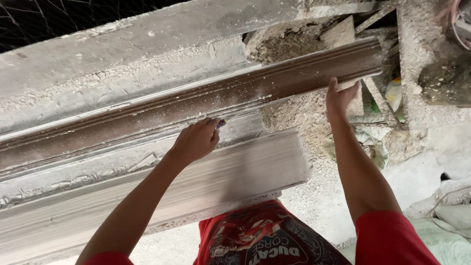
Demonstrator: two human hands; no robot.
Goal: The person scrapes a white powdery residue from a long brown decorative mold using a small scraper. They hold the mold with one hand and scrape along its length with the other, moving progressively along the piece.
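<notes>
Overhead, the left hand (196,140) is curling its fingers shut around a small dark tool (221,122), pressing it against the long brown grooved moulding strip (206,100) lying across the dusty white plaster bench (147,196) — the right hand (339,98) is resting fingers together, thumb apart, on the strip's far end.

Evenly lit by soft daylight, brightest on the pale floor (422,172) at lower right. Dim only in the top left corner (44,19). Faint, soft-edged shadows under the forearms and beneath the pale plaster slab (255,162). No harsh glare. Mostly sharp, slightly soft toward the corners, with mild wide-angle bending along the long brown moulding (294,78).
</notes>
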